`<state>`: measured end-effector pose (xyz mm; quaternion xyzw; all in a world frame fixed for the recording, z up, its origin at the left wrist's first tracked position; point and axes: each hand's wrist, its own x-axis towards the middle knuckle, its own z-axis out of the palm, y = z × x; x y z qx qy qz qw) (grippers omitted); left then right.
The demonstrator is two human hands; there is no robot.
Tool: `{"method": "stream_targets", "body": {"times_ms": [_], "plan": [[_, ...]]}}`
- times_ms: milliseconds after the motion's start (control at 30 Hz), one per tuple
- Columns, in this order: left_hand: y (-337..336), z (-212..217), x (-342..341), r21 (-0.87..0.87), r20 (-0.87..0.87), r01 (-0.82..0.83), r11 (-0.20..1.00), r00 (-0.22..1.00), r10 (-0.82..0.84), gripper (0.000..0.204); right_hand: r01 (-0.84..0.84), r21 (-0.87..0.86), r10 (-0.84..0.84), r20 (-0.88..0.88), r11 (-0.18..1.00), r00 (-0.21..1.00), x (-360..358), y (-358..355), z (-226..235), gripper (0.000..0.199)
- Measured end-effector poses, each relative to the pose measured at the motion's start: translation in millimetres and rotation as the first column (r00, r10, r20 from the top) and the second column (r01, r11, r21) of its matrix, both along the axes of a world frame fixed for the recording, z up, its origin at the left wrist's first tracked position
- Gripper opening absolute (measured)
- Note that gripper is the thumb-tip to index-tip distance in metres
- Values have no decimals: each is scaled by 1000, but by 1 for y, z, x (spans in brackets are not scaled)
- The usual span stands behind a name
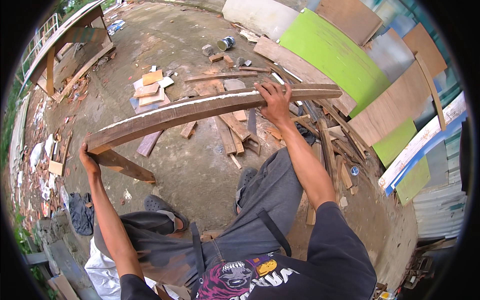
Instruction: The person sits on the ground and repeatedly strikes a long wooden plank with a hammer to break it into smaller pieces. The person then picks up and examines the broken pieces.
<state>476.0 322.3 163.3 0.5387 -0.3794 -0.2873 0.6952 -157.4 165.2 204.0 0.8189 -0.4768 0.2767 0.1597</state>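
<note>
A long dark wooden beam (pixel 190 113) spans the view in front of me, with a streak of white paste along its upper face. My left hand (pixel 89 159) is closed around its left end, at the corner where a shorter wooden piece (pixel 127 167) slants down toward the ground. Whether the two pieces are fastened there I cannot tell. Farther along, my right hand (pixel 275 102) wraps over the beam from the near side, its fingers bent across the top. The beam's right end sticks out past that hand.
Loose wood offcuts (pixel 235 130) lie on the concrete beyond my feet, with small boards (pixel 150 92) to their left. A tin can (pixel 226 43) lies farther off. Green panel (pixel 335 55) and plywood sheets lean at the right. A wooden structure (pixel 70 45) stands far left; a black bag (pixel 81 214) is near left.
</note>
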Motion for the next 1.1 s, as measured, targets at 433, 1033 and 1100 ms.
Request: {"method": "stream_targets", "body": {"times_ms": [433,1033,1100], "plan": [[4,-17,28,-119,-127,-212,970,972,197,41,-140,-48,135,-97,989,986,6,8,2,66],[6,-3,7,-134,36,-176,975,983,182,39,111,-28,-106,144,993,984,19,5,-5,74],[5,-4,2,-128,23,-194,973,980,199,39,107,-19,-103,144,994,984,18,6,-4,74]]}}
